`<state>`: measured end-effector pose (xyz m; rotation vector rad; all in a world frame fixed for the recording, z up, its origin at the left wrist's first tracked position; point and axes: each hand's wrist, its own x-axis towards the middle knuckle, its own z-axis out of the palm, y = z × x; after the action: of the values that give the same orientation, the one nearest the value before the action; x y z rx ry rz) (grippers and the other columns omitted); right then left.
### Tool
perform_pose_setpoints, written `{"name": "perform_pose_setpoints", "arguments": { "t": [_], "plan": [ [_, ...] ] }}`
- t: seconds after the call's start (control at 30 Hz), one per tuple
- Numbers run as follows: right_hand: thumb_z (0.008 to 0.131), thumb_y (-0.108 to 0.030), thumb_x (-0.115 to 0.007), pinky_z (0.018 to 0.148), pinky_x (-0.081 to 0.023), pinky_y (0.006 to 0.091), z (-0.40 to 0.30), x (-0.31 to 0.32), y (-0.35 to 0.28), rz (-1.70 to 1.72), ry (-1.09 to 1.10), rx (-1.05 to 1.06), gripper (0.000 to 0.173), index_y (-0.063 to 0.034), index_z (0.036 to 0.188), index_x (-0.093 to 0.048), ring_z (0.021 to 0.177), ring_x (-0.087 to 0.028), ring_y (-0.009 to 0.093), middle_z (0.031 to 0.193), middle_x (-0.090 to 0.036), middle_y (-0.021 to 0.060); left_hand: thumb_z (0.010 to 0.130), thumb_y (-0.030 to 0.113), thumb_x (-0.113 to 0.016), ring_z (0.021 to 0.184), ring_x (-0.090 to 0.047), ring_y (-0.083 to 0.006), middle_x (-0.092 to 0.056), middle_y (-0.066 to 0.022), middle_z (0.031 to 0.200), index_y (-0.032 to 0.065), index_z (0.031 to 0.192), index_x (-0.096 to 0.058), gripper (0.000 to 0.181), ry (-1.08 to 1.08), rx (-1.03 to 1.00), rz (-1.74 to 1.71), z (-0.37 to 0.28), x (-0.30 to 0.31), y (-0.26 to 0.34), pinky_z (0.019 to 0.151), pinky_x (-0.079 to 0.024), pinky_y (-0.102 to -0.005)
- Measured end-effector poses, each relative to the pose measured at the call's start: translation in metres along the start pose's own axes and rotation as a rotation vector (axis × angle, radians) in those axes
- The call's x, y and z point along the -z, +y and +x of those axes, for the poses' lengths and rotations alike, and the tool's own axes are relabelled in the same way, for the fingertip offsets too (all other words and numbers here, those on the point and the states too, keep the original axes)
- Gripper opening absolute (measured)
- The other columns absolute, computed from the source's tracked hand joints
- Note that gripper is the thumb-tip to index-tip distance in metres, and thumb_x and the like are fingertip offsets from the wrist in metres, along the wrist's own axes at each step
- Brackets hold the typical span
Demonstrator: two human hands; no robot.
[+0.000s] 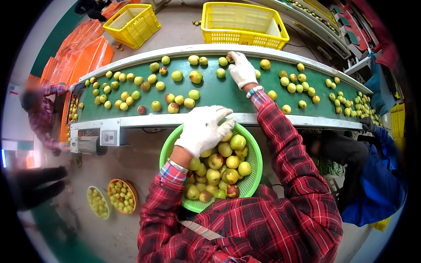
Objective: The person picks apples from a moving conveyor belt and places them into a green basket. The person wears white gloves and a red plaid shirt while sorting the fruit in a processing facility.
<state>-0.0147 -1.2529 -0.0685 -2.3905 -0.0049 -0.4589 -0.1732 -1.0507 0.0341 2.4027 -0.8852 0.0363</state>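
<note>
Round green and reddish-brown fruits, which look like jujubes, lie scattered over a green conveyor belt [128, 93]. My right hand [242, 69], in a white glove, reaches across to the belt's far side, its fingers on a reddish-brown fruit [230, 58]. A light green plastic basket [256, 157] filled with similar fruits stands in front of my body, against the belt's near rail. Over its far left rim is my left hand [207, 128], also gloved in white, thumb and fingers apart; its palm side is hidden, so I cannot tell if it holds a fruit.
Beyond the belt stand two yellow plastic crates [245, 37] [139, 33]. Orange crates [87, 62] are stacked at the left. Two fruit-filled baskets, one orange [135, 197] and one pale green [108, 213], rest on the floor. Co-workers are at both belt ends. A motor [88, 145] hangs under the near rail.
</note>
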Motion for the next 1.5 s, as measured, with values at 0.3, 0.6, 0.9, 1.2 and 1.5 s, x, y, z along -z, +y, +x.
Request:
{"name": "perform_pose_setpoints", "arguments": {
  "t": [0.3,0.6,0.9,1.2,1.5],
  "plan": [
    [0.092,-0.013,-0.06,0.085,-0.057,0.0504,0.009,-0.02,0.011,-0.28,-0.086,0.038,0.015,-0.0112,0.101,-0.07,0.098,-0.07,0.04,0.101,-0.07,0.0199,0.095,0.029,-0.068,0.082,-0.071,-0.0293,-0.073,-0.0092,0.087,0.0104,0.1,-0.078,0.022,0.016,0.075,-0.003,0.0,-0.01,0.002,0.072,-0.055,-0.0393],
    [0.08,-0.024,-0.079,0.092,-0.055,0.0411,0.002,0.043,0.053,0.044,0.09,-0.053,0.035,-0.0155,0.114,-0.074,0.104,-0.069,0.034,0.115,-0.069,0.0135,0.096,0.027,-0.067,0.082,-0.071,-0.0285,-0.074,-0.0106,0.089,0.009,0.1,-0.079,0.022,0.005,0.117,-0.039,0.006,-0.02,0.018,0.074,-0.056,-0.0371],
    [0.073,-0.043,-0.083,0.103,-0.053,0.0406,0.031,0.035,0.116,-0.229,-0.353,-0.084,0.048,-0.0196,0.114,-0.077,0.115,-0.066,0.037,0.13,-0.064,0.0182,0.098,0.029,-0.066,0.085,-0.073,-0.0273,-0.076,-0.0129,0.093,0.0067,0.104,-0.078,0.026,-0.037,0.182,-0.099,0.014,-0.03,0.032,0.076,-0.057,-0.0354],
    [0.093,-0.043,-0.071,0.055,-0.048,0.0235,-0.019,0.083,0.113,1.31,-0.369,-0.565,0.04,-0.012,0.118,-0.069,0.077,-0.061,0.014,0.108,-0.069,0.0058,0.106,0.032,-0.059,0.09,-0.071,-0.014,-0.077,-0.0119,0.095,-0.0028,0.112,-0.076,0.039,0.018,0.413,-0.646,0.027,-0.037,0.03,0.083,-0.057,-0.0285],
    [0.096,-0.061,-0.061,0.05,-0.041,0.0202,-0.113,0.168,0.049,2.029,-0.617,-0.494,0.064,-0.0026,0.122,-0.063,0.076,-0.057,0.017,0.131,-0.058,0.026,0.106,0.042,-0.054,0.087,-0.07,-0.0147,-0.076,-0.012,0.086,-0.0015,0.11,-0.077,0.049,-0.019,0.44,-0.565,0.044,-0.041,0.05,0.089,-0.054,-0.0308]
  ]
}}
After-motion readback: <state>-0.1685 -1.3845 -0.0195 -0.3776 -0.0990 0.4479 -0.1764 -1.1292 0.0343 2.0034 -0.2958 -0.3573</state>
